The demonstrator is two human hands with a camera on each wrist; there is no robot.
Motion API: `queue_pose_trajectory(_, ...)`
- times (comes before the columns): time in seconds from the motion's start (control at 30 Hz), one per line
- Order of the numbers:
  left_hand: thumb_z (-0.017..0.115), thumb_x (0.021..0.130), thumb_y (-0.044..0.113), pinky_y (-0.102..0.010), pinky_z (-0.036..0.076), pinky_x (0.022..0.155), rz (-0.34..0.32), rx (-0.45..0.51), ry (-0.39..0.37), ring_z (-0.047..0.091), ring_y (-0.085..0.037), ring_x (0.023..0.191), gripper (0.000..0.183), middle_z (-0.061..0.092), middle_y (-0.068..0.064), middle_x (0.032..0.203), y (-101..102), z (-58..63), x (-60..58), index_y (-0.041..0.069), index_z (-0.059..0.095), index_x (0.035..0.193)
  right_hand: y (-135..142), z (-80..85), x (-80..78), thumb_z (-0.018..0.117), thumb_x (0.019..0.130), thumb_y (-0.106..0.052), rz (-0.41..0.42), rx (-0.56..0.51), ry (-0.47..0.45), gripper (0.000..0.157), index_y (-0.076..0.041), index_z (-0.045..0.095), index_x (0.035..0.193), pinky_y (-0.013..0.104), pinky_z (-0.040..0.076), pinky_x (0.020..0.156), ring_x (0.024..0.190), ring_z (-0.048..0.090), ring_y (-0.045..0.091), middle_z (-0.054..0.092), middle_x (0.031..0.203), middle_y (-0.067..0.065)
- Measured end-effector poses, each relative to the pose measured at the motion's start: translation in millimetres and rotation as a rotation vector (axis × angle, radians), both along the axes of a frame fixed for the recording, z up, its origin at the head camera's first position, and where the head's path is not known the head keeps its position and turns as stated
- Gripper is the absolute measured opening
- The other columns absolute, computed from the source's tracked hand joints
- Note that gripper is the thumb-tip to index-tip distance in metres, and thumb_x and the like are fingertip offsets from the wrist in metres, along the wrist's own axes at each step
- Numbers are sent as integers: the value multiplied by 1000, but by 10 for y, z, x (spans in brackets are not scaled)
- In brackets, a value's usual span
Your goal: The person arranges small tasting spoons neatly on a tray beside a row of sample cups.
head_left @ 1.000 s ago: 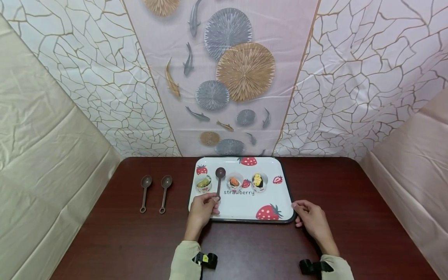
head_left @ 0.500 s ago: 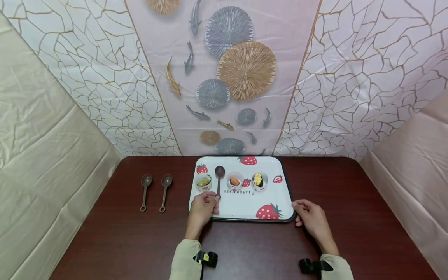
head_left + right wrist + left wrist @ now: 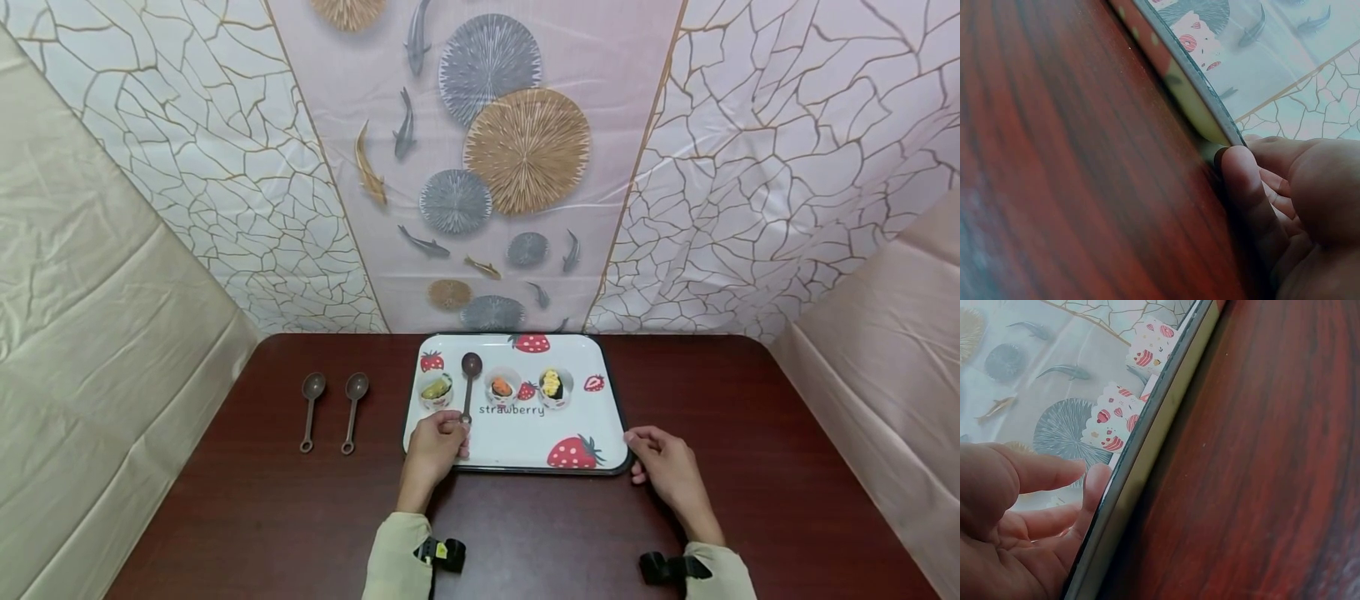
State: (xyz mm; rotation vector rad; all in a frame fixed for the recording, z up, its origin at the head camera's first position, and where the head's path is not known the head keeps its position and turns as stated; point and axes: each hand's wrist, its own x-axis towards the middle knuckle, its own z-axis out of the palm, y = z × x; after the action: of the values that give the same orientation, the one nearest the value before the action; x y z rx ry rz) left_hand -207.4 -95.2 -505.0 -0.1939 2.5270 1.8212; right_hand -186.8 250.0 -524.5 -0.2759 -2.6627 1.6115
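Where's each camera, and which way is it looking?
Head: worn there, facing forward and down at the tray; left hand, right hand and sleeves show.
Left wrist: on that wrist, facing the tray's edge; left hand shows.
Right wrist: on that wrist, facing the tray's corner; right hand shows.
Both wrist views share the tabletop.

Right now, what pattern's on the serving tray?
Serving tray: white with red strawberries; best seen in head view.

- A strawberry-print tray (image 3: 498, 443) sits on a dark table (image 3: 536, 533)
- 3 food cups (image 3: 437, 405) stand on it at 9, 11 and 2 o'clock
- Left hand (image 3: 433, 448), at 8 o'clock, touches a brown spoon (image 3: 471, 366) pointing to 12
- Right hand (image 3: 667, 462) holds the tray's rim at 4 o'clock
- 2 more spoons (image 3: 357, 387) lie apart at 9
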Motion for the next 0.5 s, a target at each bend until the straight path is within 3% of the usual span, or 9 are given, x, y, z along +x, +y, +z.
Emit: queue_pose_trajectory(0.5,66,96,17,-22,51,59,-6,-3,-14,66,-10,57,34,71,-7,79,-22,-4,9,-5,65,121,-7,-3,-12,58,102,-22,-6,3,-4,29,2,65,118,31,57,55,58,63,16,67,79,9)
